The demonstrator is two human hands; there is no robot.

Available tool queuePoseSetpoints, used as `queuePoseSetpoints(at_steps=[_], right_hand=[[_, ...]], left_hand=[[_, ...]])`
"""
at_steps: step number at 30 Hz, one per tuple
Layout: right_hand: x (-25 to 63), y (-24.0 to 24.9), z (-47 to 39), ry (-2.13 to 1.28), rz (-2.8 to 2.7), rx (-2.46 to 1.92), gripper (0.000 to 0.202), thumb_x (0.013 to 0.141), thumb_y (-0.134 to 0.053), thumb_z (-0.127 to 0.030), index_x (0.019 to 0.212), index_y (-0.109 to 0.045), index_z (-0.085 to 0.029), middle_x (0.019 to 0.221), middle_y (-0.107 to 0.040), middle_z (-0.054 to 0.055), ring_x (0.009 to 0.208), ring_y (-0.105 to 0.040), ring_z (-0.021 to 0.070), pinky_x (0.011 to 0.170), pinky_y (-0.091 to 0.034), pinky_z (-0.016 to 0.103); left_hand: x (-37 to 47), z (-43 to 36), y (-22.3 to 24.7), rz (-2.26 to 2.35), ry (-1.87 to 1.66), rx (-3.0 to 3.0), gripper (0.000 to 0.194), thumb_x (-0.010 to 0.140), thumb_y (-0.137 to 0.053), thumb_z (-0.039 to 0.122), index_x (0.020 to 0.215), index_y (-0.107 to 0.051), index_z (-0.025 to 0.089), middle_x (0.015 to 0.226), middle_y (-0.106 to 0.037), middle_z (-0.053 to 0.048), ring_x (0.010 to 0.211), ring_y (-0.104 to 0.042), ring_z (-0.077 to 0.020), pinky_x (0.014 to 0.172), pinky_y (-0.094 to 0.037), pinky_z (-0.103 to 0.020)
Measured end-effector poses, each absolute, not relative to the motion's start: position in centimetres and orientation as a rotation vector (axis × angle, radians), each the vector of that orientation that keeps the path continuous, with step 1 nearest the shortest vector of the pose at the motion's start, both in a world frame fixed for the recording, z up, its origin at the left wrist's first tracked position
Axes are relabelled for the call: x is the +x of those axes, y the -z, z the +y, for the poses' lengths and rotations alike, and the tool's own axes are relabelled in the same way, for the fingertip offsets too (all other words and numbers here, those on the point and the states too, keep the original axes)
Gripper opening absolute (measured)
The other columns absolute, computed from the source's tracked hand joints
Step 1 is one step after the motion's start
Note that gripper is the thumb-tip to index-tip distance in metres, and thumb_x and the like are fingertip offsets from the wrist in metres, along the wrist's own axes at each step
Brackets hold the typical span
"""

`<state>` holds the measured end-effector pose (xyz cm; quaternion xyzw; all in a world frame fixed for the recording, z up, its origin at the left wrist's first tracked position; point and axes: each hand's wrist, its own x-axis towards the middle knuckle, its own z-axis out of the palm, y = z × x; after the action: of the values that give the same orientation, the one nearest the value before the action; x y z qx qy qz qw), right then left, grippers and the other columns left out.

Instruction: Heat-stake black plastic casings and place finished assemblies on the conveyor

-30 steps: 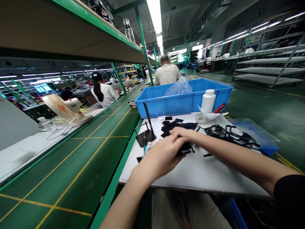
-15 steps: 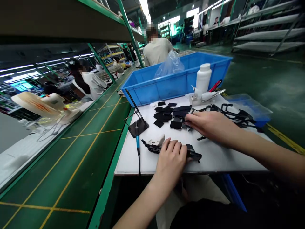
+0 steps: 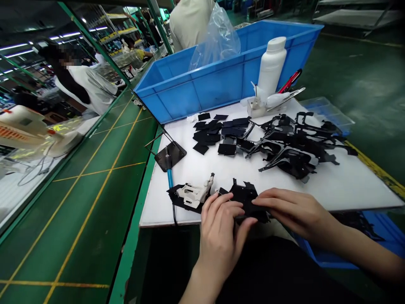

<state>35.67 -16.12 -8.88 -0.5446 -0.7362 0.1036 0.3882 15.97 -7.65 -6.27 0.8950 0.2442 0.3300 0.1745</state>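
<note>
Close to the table's front edge lies a black plastic part [image 3: 243,195] with a flat dark face, and a whitish plastic piece [image 3: 193,193] sits at its left end. My left hand [image 3: 220,226] is closed over the middle of the black part, fingers bent across it and thumb on the near side. From the right, my right hand [image 3: 294,211] has its fingers pressed together at the right end of the same part; whether a thin sheet is under the fingertips is hidden. Beyond the hands lie several small black sheets [image 3: 207,137] and a heap of black plastic frames [image 3: 284,145].
A blue bin [image 3: 218,80] holding a clear plastic bag stands at the back. A white bottle [image 3: 272,65] and red-handled tool [image 3: 290,80] are before it. A blue-handled soldering iron [image 3: 170,177] rests on a stand [image 3: 177,155] at left. A green conveyor [image 3: 95,185] runs alongside.
My right hand has moved from the black sheets back to the part at the front edge. My left hand has turned, and the part now shows its flat face. The view has tilted downward.
</note>
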Motion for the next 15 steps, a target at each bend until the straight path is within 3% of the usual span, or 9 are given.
queuePoseSetpoints(at_steps=[8, 15], right_hand=[[35.8, 9.5, -15.5, -0.346, -1.886, -1.349, 0.034, 0.093, -0.044, -0.012, 0.122, -0.057, -0.024, 0.108, -0.064, 0.008, 0.096, -0.063, 0.0181, 0.080, -0.053, 0.026], [35.2, 10.2, -16.3, -0.158, -2.000, -1.448, 0.034, 0.097, -0.036, -0.013, 0.121, -0.059, -0.017, 0.101, -0.063, 0.011, 0.093, -0.062, 0.0199, 0.076, -0.053, 0.028]], left_hand=[[15.7, -7.7, 6.5, 0.673, -0.932, 2.525, 0.025, 0.076, -0.071, 0.017, 0.087, -0.049, 0.023, 0.086, -0.070, -0.001, 0.099, -0.064, -0.0218, 0.099, -0.039, -0.041], [16.0, -7.5, 6.5, 0.652, -1.031, 2.524, 0.021, 0.076, -0.071, 0.013, 0.080, -0.052, 0.020, 0.082, -0.069, 0.000, 0.094, -0.064, -0.0188, 0.097, -0.041, -0.038]])
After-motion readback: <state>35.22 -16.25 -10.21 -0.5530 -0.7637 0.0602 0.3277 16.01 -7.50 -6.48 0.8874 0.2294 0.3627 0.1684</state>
